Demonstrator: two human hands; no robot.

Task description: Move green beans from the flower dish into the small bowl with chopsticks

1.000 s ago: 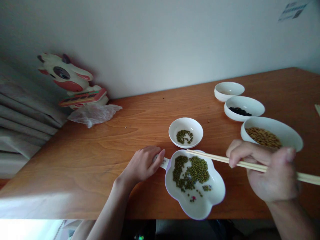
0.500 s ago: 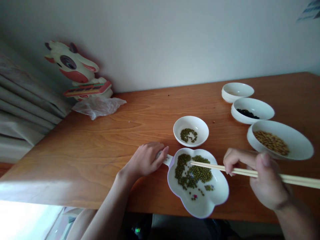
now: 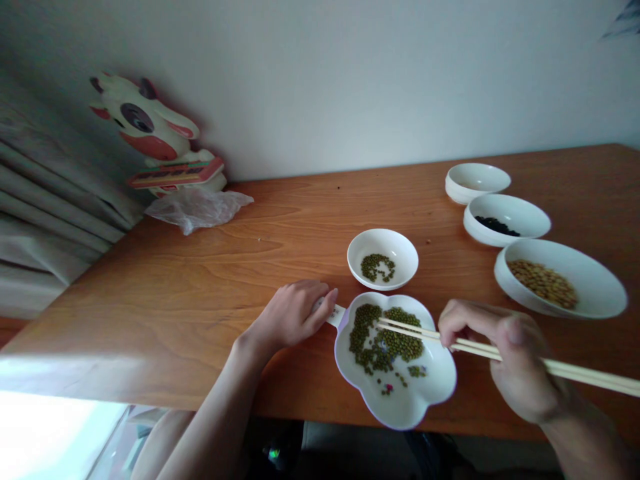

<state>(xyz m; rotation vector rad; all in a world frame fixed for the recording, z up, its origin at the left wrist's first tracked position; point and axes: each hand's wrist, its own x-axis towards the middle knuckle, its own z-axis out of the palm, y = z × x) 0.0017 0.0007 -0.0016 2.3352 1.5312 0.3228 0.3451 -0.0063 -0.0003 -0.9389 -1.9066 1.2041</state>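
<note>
My left hand [image 3: 299,312] is closed round the handle of a white, flower-shaped dish [image 3: 434,390] with a purple rim. Green mung beans [image 3: 404,343] lie spread in the dish, thickest toward its far side. My right hand [image 3: 510,353] grips a pair of pale chopsticks [image 3: 467,345], whose tips reach in among the beans and stand slightly apart. I cannot make out a bean between the tips. Just beyond the dish is a small white bowl [image 3: 403,252] with some mung beans in its bottom.
At the right stand three white bowls: one with tan beans [image 3: 543,283], one with black seeds [image 3: 496,227], and a far bowl [image 3: 477,175] with contents hard to see. A cow toy [image 3: 155,137] with a keyboard and a crumpled plastic bag [image 3: 200,208] are at the back left.
My right hand has shifted a little left with the chopsticks, and their tips have parted slightly. My left hand stays on the handle.
</note>
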